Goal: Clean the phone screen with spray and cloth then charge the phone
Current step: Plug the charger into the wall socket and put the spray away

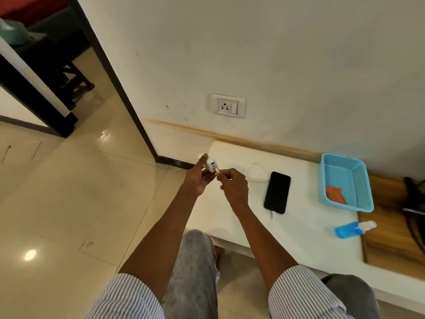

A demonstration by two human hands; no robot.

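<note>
A black phone (277,192) lies face up on the white table (310,236), with a white cable (272,218) plugged into its near end. My left hand (199,178) grips a white charger adapter (211,165) above the table's left end. My right hand (233,187) pinches the cable's plug right at the adapter's ports. A loop of the cable (257,173) lies beside the phone. A wall socket (228,106) is above on the wall. An orange cloth (335,194) lies in a blue basket (358,166). A blue spray bottle (354,229) lies on its side.
A wooden board (391,238) covers the table's right end, with dark straps (414,203) at the far right. A doorway with a dark frame (128,102) opens to the left over a glossy tiled floor (69,203). My knees are below the table edge.
</note>
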